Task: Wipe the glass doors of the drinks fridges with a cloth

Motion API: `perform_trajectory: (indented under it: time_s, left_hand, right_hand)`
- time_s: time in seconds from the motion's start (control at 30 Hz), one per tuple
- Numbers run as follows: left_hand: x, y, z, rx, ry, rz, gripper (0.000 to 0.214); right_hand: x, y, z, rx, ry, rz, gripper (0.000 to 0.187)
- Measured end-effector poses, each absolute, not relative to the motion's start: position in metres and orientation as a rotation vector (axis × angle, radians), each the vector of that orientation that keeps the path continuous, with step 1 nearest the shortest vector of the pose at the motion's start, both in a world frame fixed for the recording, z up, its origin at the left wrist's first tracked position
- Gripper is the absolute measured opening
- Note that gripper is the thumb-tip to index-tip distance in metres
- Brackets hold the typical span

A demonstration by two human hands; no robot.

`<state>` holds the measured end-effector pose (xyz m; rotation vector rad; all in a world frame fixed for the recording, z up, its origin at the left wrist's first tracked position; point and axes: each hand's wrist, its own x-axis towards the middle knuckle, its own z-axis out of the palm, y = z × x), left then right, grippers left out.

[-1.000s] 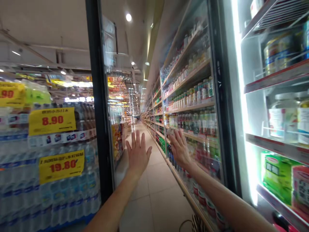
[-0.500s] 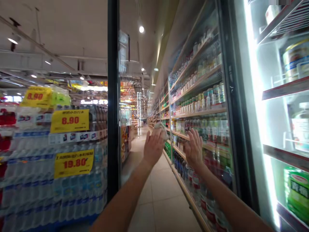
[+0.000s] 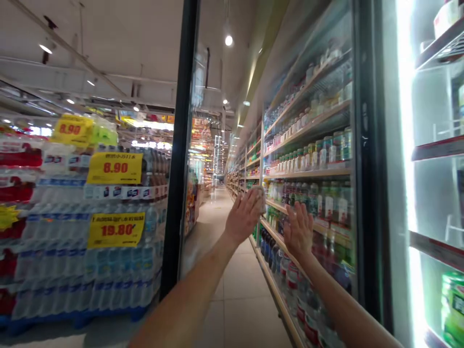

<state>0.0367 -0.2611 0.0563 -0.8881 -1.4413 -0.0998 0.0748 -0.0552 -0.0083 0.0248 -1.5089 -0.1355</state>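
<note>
An open glass fridge door (image 3: 213, 96) with a black frame (image 3: 179, 169) stands in front of me. My left hand (image 3: 243, 218) is raised against the glass and presses a small white cloth (image 3: 258, 192) under its fingertips. My right hand (image 3: 299, 232) lies flat on the glass just to the right, fingers spread, holding nothing. Both forearms reach up from the bottom of the view.
Through the glass I see a long tiled aisle (image 3: 239, 290) and drink shelves (image 3: 308, 169) along its right side. The lit fridge interior (image 3: 435, 150) with a green pack (image 3: 453, 299) is at far right. Stacked water bottles (image 3: 90, 270) with yellow price signs (image 3: 115, 167) fill the left.
The cloth passed from my right hand to my left hand. Both hands shifted right along the glass and now sit close together. The view turned so the door frame moved right.
</note>
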Motion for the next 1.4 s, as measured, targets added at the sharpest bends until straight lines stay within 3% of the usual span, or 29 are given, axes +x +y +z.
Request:
perform_trajectory:
  time_s: [0.23,0.47,0.7,0.93,1.03,1.2,1.4]
  left_hand:
    - [0.018,-0.319,0.087,-0.485,-1.482,-0.464,0.047]
    - [0.028,-0.282,0.029,-1.103,-1.355,0.132,0.043]
    - [0.016,-0.325,0.069,-0.505,-1.483,-0.451,0.043]
    - [0.031,-0.286,0.021,-1.098,-1.406,0.015,0.039]
    - [0.026,-0.314,0.039,-0.982,-1.460,-0.023,0.040]
    - [0.018,-0.326,0.054,-0.546,-1.450,-0.396,0.043]
    - [0.027,-0.289,0.019,-1.044,-1.386,-0.006,0.042]
  right_hand:
    - [0.073,-0.054,-0.011,0.021,-1.502,-0.137,0.055]
    - [0.072,-0.050,-0.011,0.062,-1.484,-0.143,0.058]
    - [0.074,-0.053,-0.011,0.056,-1.478,-0.145,0.056]
    - [0.073,-0.051,-0.010,0.070,-1.475,-0.154,0.058]
    - [0.072,-0.051,-0.011,0.052,-1.479,-0.149,0.057]
    - [0.074,-0.055,-0.010,0.022,-1.495,-0.145,0.052]
    - [0.075,-0.055,-0.009,-0.003,-1.511,-0.154,0.050]
